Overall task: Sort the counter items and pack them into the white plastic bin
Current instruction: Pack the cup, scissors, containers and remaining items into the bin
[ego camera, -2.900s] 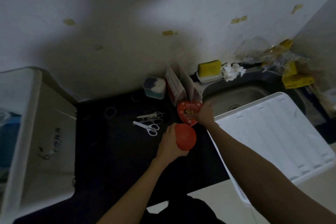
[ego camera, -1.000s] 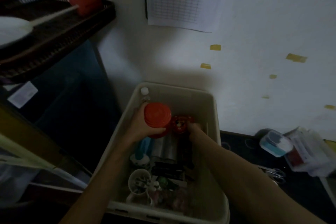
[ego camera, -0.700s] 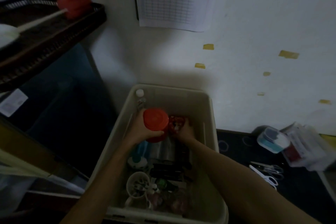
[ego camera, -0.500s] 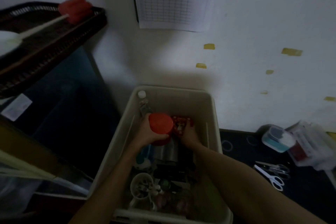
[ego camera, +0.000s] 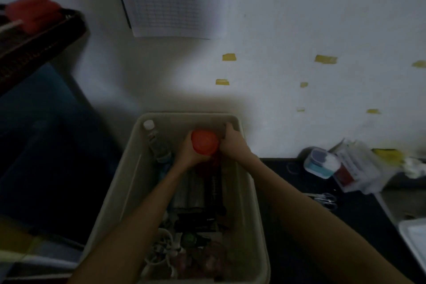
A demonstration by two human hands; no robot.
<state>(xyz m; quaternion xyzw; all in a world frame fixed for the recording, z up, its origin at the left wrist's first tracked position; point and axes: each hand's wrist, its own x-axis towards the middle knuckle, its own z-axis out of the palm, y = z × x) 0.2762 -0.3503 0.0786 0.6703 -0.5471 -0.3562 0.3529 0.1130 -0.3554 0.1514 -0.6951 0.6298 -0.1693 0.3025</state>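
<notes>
Gripping a red-lidded jar point(ego camera: 204, 144), left hand point(ego camera: 187, 154); right hand's point(ego camera: 232, 145) hold unclear.

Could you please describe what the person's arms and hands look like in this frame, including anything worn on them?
Both forearms are bare as far as the frame shows, with no sleeves in view. The left hand and the right hand wear no gloves, and no watch, bracelet or ring is visible, though the dim light could hide small details. No markings show.
</notes>
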